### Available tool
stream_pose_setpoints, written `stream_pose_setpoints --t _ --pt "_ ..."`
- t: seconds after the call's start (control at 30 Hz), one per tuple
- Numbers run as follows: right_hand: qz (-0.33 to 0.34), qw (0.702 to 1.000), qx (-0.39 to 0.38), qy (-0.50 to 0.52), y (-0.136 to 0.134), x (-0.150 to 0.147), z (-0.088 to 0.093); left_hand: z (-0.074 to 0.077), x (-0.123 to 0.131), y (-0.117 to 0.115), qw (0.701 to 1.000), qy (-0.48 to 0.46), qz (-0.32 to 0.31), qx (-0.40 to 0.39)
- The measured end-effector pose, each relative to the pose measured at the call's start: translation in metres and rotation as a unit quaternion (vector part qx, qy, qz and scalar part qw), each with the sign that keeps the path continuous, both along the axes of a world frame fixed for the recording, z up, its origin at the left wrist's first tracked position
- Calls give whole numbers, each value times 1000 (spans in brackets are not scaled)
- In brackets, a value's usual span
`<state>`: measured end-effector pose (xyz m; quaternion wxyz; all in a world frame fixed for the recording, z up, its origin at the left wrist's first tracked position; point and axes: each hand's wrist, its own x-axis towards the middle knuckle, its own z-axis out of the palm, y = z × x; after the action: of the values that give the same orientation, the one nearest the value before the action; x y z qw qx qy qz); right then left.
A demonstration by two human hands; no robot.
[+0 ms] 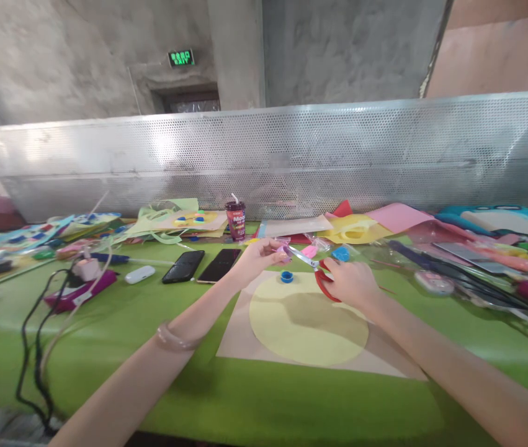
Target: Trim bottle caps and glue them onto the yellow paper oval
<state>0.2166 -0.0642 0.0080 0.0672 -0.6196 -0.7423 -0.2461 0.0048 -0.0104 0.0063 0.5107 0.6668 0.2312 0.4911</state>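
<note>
My left hand (262, 257) pinches a small purple piece (283, 252), too small to make out closely. In my right hand (351, 283) are scissors with red handles (327, 287), their metal blades pointing left and reaching the purple piece. Below both hands lies a pale pinkish sheet (234, 340) bearing a large light yellow paper circle (303, 338). A small blue ring-shaped cap (286, 277) rests near the circle's far edge. Just past my right hand are a blue packet (340, 253) and a pink one (309, 251).
Two dark phones (183, 267) and a white case (139, 274) lie left of the sheet. Behind them stands a drink cup with a straw (236, 222). A magenta power strip (82, 292) trails cables at left. Coloured paper (396, 217) and cables (468, 273) crowd the right.
</note>
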Motion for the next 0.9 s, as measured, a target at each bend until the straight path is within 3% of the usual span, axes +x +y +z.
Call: stream_pose_setpoints --t 0.4,0.67,0.8,0.9 --pt "5 1000 -12 3 -2 0 2 -1 1 -2 1000 -3 10 9" --pt "40 990 -69 113 1 4 3 3 -1 -4 1000 11 10 14" --pt "100 958 -141 227 3 8 5 4 -2 -3 1000 17 12 18" --pt "144 905 -231 328 5 12 5 5 -3 -3 999 20 9 23"
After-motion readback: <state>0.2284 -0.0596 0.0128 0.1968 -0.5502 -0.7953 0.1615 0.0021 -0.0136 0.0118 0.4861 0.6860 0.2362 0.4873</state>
